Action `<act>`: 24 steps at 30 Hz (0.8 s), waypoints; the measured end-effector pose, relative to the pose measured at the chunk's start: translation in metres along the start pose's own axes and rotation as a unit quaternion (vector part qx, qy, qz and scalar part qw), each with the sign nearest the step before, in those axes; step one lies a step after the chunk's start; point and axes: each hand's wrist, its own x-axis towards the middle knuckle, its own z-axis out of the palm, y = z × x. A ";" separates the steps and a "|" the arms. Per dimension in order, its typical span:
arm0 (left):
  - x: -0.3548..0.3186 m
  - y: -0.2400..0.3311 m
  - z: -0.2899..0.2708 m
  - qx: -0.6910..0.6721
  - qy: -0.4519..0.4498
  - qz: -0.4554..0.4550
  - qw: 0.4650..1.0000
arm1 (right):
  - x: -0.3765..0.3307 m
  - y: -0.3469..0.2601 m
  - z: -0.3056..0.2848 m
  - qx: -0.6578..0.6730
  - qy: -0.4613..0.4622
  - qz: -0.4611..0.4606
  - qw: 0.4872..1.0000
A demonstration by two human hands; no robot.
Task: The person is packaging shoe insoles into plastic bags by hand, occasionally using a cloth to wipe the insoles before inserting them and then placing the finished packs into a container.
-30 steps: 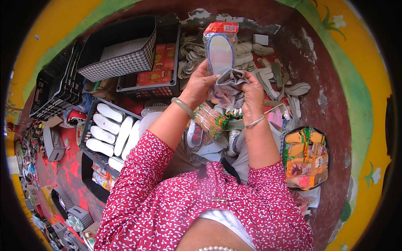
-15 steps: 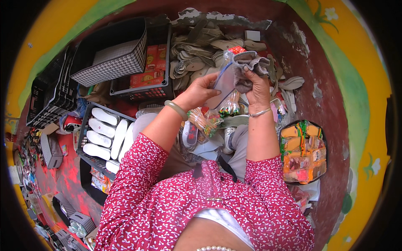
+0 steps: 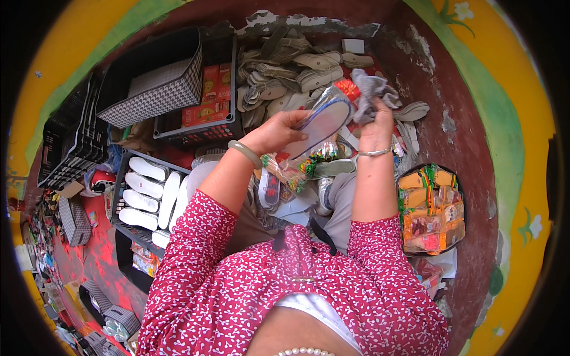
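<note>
My left hand (image 3: pixel 278 133) grips a pale insole (image 3: pixel 328 121) with a blue edge, in clear plastic with a red part (image 3: pixel 347 89) at its far end. The fingers pinch its near end, and the insole slants up to the right. My right hand (image 3: pixel 376 127) is closed on a crumpled grey cloth (image 3: pixel 370 94), just right of the red part. Whether the cloth touches the plastic I cannot tell. Below, between my knees, lie a clear bag with colourful ends (image 3: pixel 289 173) and a blue-edged insole (image 3: pixel 269 188).
A heap of loose insoles (image 3: pixel 291 71) lies ahead by the wall. At left stand a checked bin (image 3: pixel 157 95), a black crate (image 3: pixel 228 127) with red boxes, and a crate of white insoles (image 3: pixel 141 200). A dark tray (image 3: pixel 465 228) of orange packets sits at right.
The grey cloth has moved right, off the upper part of the insole, with my right hand. More of the insole and its red end now shows; my left hand keeps its hold.
</note>
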 end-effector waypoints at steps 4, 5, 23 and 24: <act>-0.006 0.001 -0.010 0.081 0.016 -0.036 0.996 | 0.016 -0.052 -0.010 0.120 -0.108 -0.017 0.987; -0.007 0.004 -0.010 0.068 0.022 -0.034 0.997 | 0.009 -0.058 -0.006 0.108 -0.128 -0.023 0.986; -0.005 -0.008 -0.032 0.392 0.140 0.022 0.909 | -0.007 -0.058 0.003 -0.729 0.191 -0.224 0.618; -0.004 -0.009 -0.033 0.364 0.129 0.008 0.922 | -0.007 -0.059 0.003 -0.696 0.214 -0.251 0.638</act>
